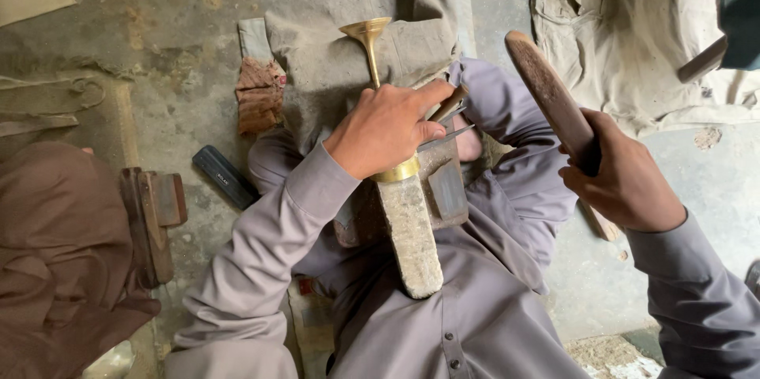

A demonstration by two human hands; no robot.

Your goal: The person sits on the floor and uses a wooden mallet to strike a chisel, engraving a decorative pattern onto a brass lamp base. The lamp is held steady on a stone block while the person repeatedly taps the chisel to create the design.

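A brass trumpet-shaped piece (370, 47) lies along a worn wooden block (412, 236) over the person's lap, flared end pointing away. The left hand (384, 130) closes around its stem — a thin metal tool (447, 106) pinched between the fingers. The right hand (621, 181) grips a raised wooden mallet (550, 94) — well apart.

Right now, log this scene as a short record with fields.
setting: person seated on a concrete floor, seen from above
left hand: grips a brass trumpet-shaped piece and a thin metal tool
support: long worn block across the lap
right hand: holds a wooden mallet, raised
nearby: dark bar, wooden block, reddish rag, grey cloth
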